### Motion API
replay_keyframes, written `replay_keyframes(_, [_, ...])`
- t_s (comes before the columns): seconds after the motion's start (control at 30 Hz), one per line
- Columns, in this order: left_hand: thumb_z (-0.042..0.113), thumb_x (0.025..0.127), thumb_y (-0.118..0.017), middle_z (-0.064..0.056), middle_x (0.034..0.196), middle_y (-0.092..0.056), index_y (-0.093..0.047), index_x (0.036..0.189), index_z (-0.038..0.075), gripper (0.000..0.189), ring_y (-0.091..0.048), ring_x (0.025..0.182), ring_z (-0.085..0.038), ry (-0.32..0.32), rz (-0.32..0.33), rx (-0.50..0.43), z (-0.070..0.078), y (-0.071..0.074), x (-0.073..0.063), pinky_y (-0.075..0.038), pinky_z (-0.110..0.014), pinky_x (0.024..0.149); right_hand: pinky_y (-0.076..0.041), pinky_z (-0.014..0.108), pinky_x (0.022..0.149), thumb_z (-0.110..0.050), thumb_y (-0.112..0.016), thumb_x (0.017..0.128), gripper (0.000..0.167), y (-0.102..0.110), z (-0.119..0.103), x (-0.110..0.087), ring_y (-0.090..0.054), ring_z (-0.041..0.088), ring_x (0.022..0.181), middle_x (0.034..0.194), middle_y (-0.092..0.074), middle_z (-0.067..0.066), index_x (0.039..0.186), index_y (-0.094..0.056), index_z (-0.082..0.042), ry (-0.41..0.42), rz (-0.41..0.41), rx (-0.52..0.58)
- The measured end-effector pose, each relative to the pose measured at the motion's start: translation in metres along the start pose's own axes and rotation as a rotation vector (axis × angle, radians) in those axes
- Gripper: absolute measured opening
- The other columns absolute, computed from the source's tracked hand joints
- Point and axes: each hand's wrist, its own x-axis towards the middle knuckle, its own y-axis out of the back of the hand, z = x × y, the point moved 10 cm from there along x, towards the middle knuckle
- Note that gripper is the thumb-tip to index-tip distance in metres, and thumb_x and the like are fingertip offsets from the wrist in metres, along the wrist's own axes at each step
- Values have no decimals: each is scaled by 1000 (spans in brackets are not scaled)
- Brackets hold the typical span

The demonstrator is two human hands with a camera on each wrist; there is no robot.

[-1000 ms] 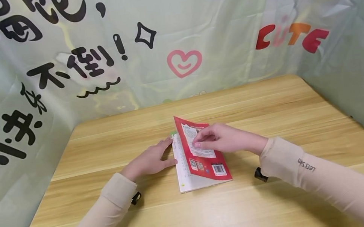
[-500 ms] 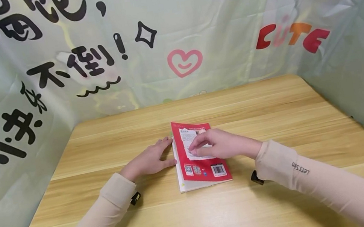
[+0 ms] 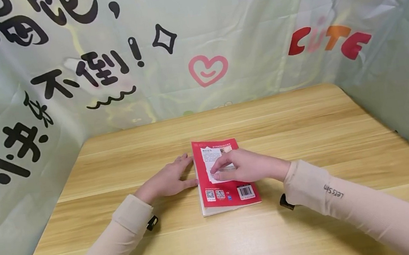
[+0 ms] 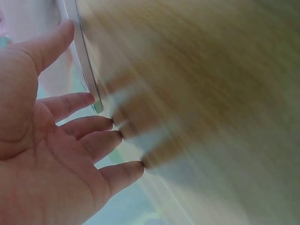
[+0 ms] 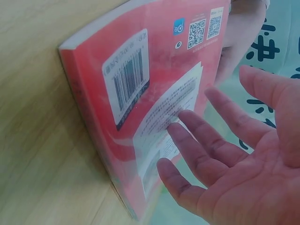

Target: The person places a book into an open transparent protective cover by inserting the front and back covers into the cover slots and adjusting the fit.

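A book with a red back cover (image 3: 220, 195) lies on the wooden table, its barcode and white text panel facing up. Its cover is down over the pages, a thin strip of which shows along the near edge. My left hand (image 3: 166, 179) rests at the book's left side, thumb and forefinger at its edge, the other fingertips on the table in the left wrist view. Over the cover is my right hand (image 3: 245, 166), fingers loosely bent and gripping nothing. In the right wrist view, the fingertips (image 5: 174, 129) are at or just above the cover; contact is hard to tell.
The wooden table (image 3: 135, 153) stretches out around the book. A pale cloth backdrop (image 3: 245, 20) with black lettering, a pink heart and coloured letters hangs behind it and along both sides.
The red back cover has swung down to the left and now lies over the pages. My right hand has come slightly left and nearer with it, letting go. My left hand has stayed put.
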Motion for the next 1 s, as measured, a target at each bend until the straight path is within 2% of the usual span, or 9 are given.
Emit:
replay_keyframes(0.43, [39,102,-73,-25,176,-25,-34,169,9,83,-21,166,-44,-9,7,-14,1,1,-1,-26,-62,132,-55,39,100,-35,-73,102,35,-6,-1,3,-60,18,121,137,-72,1,133,-76,-19,-4,-12,-26])
replay_keyframes(0.77, [36,103,-72,-23,178,-23,-33,169,11,81,-18,167,-43,-4,-2,-29,-2,0,-1,-25,-62,132,-56,44,107,-32,-75,102,33,-10,-3,6,-62,19,121,129,-75,0,130,-78,-15,2,-13,-49])
replay_keyframes(1.0, [41,105,-69,-26,177,-20,-31,168,3,83,-20,166,-44,-3,1,17,-6,4,-3,-26,-59,133,-54,51,112,-32,-78,99,35,-16,-4,6,-64,25,127,131,-75,4,129,-78,-13,17,-21,-113])
